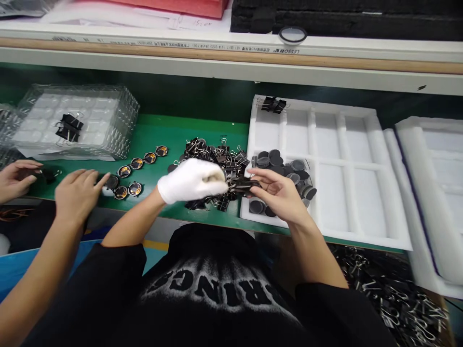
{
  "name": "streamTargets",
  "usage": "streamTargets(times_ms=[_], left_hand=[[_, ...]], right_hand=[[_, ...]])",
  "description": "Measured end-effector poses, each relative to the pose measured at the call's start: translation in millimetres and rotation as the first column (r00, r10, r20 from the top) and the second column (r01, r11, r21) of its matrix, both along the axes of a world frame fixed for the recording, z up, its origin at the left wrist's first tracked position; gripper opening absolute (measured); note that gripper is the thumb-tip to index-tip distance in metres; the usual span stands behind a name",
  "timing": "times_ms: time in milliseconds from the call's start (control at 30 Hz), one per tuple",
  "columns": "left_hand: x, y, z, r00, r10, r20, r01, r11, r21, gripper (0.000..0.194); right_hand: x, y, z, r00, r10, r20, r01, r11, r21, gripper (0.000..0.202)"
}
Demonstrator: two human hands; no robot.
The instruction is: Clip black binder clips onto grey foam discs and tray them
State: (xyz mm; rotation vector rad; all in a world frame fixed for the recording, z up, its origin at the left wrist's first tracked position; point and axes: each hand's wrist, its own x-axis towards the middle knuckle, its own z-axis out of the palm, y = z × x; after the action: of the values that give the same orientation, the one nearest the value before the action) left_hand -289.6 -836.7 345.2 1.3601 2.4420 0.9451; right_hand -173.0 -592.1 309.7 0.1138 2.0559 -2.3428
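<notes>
My left hand [191, 180] wears a white glove and hovers over a pile of black binder clips [213, 154] on the green bench top. My right hand [280, 193] is bare and meets it just right of the pile. Both pinch a small black piece [246, 185] between their fingertips; it looks like a binder clip, though blur hides the detail. Black round discs [278, 161] lie in the near left compartment of a white foam tray [347, 164], right behind my right hand.
A co-worker's two bare hands [77, 193] rest at the left by a row of round orange-and-black discs [137, 164]. A clear plastic tray [79, 120] holds one clip. More foam trays [430, 193] sit at the right, and loose clips [390, 289] fill a box below the bench.
</notes>
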Motion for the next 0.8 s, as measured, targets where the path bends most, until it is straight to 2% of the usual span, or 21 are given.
streamTargets(times_ms=[100,133,200,267,333,400,467,500,567,633,733,800], left_hand=[[-37,16,2.3,0.952,0.214,-0.218,-0.230,0.972,-0.051,0.042],[-49,25,0.7,0.927,0.236,-0.293,-0.277,0.955,-0.108,0.044],[-70,42,-5.3,0.908,0.174,-0.380,-0.286,0.922,-0.262,0.045],[-83,55,-12.7,0.921,0.054,-0.386,-0.218,0.893,-0.394,0.039],[-90,59,-17.8,0.935,-0.015,-0.354,-0.150,0.888,-0.434,0.031],[-92,53,-18.5,0.953,0.022,-0.302,-0.129,0.932,-0.340,0.028],[-88,42,-15.1,0.967,0.155,-0.203,-0.185,0.972,-0.141,0.030],[-83,36,-12.7,0.963,0.233,-0.135,-0.239,0.971,-0.029,0.032],[-67,27,-8.8,0.939,0.343,0.019,-0.342,0.925,0.167,0.034],[-45,23,-8.2,0.915,0.374,0.154,-0.404,0.866,0.296,0.036],[-11,18,-13.0,0.892,0.381,0.242,-0.448,0.819,0.359,0.037],[5,11,-15.4,0.903,0.387,0.187,-0.429,0.839,0.334,0.039]], right_hand=[[-2,-2,-8.1,0.994,-0.086,0.071,0.104,0.948,-0.302,0.030],[-2,-4,-10.3,0.991,-0.094,0.099,0.124,0.918,-0.375,0.025],[-3,-7,-13.5,0.985,-0.098,0.141,0.154,0.869,-0.470,0.021],[-2,-9,-15.1,0.981,-0.103,0.167,0.175,0.842,-0.511,0.023],[0,-9,-15.4,0.978,-0.095,0.186,0.179,0.841,-0.511,0.027],[2,-8,-14.7,0.978,-0.081,0.193,0.168,0.855,-0.491,0.032],[2,-8,-13.7,0.982,-0.058,0.178,0.137,0.874,-0.467,0.034],[1,-10,-13.1,0.985,-0.049,0.164,0.120,0.882,-0.456,0.034],[-5,-18,-12.0,0.991,-0.038,0.127,0.090,0.895,-0.436,0.037],[-14,-30,-11.3,0.996,-0.039,0.083,0.070,0.906,-0.418,0.044],[-26,-45,-12.0,0.999,-0.046,0.004,0.044,0.926,-0.374,0.050],[-30,-50,-13.3,0.999,-0.041,-0.026,0.031,0.943,-0.331,0.048]])
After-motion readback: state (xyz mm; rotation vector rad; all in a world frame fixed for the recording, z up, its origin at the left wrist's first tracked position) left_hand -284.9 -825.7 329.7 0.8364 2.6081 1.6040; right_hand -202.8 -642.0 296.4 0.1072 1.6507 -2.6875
